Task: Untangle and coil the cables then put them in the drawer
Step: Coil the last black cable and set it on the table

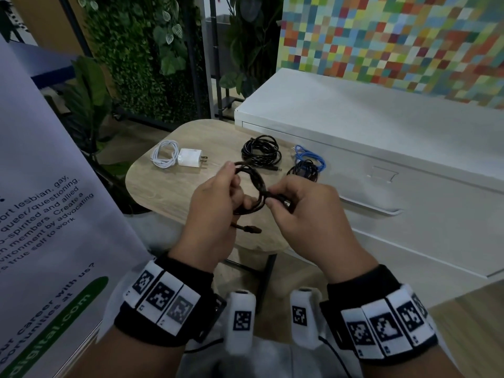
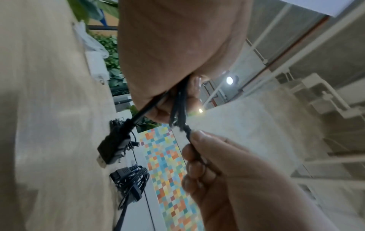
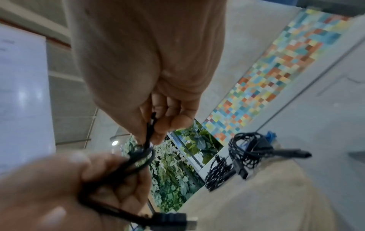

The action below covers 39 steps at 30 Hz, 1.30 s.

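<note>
The dark braided cable (image 1: pixel 252 186) was up in the air above the near edge of the small wooden table (image 1: pixel 152 186), already gathered into a few loops. The left hand (image 1: pixel 215 214) had its fingers curled around the loop bundle, with one plug end (image 1: pixel 249 229) hanging free below it; the right hand (image 1: pixel 300 211) pinched the other end of the same cable between thumb and fingertips, apparently about to lay on the last turn or tuck in the tail. So this coil looked nearly finished but not yet set down. Behind it on the table, a white cable (image 1: pixel 163 154) lay coiled beside a white charger (image 1: pixel 190 157), and a black cable (image 1: pixel 261 151) lay in a neat ring, both seemingly done. To the right, a blue cable (image 1: pixel 309 154) and another black cable (image 1: pixel 305 170) lay heaped on each other and touching; whether they were separately coiled or still knotted together could not be told. The white cabinet (image 1: pixel 381 126) stood just beside the table with its drawer (image 1: pixel 395 192) shut, and no cable was seen inside, so the whole stowing step, by this judgement, remained to do.
</note>
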Each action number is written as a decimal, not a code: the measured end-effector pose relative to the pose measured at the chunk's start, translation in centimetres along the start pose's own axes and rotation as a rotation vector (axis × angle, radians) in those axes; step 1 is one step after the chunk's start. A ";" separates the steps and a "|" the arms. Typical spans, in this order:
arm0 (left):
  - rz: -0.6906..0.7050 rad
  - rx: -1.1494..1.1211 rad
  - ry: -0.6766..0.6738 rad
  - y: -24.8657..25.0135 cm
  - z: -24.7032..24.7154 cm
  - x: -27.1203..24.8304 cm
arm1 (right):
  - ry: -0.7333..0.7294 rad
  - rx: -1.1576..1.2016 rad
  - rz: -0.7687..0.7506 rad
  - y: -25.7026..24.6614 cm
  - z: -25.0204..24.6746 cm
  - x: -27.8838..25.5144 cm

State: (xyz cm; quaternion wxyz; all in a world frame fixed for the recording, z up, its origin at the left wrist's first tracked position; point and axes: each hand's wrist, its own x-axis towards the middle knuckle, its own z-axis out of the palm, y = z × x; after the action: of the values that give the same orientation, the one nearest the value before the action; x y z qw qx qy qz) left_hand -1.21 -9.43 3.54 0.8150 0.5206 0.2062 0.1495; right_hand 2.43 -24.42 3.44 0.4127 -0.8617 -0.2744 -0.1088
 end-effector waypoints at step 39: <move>0.133 0.658 -0.033 -3.3 -4.8 6.9 | -0.106 0.307 0.449 4.1 4.4 2.5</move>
State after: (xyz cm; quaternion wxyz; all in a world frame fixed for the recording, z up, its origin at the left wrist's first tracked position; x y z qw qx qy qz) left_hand 2.53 -3.91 -2.48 0.5948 0.7705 0.1957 0.1192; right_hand 6.68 -22.15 -1.04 0.5374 -0.8328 -0.1112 0.0734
